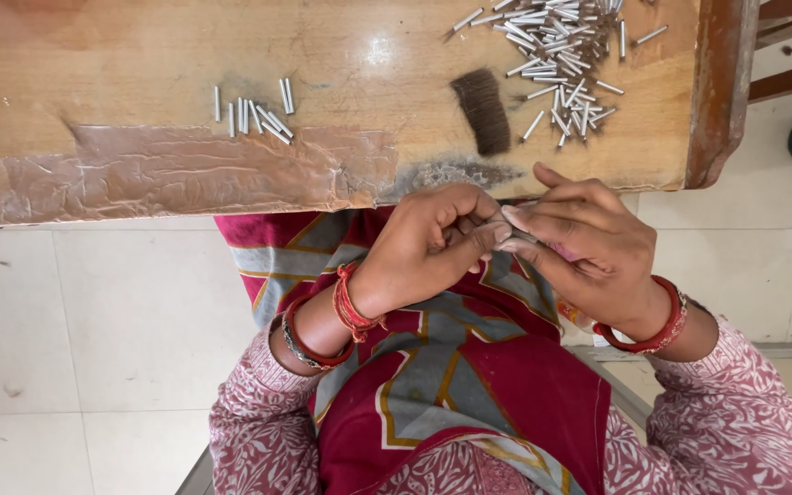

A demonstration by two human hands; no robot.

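Head view: both hands [506, 240] pinched together on a small metal tube [522, 236] below the table edge [231, 197]

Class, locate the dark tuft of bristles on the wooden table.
In the head view, the dark tuft lies right of centre on the table, between the small row of metal tubes and the big pile.

wooden table [139, 55], brown tape patch [185, 170] (wrinkled), tiled floor [66, 348]

My table [139, 64] is tan wood, with a glossy brown tape patch [185, 170] along its near edge; silver-white metal tubes [556, 55] lie on it beside a dark brown bristle tuft [483, 110]; below the table, my lap cloth [451, 367] is maroon with grey and gold geometric bands; my sleeves [735, 431] are pink with white floral print; my bangles [653, 339] are red; the floor [93, 321] is off-white tile.
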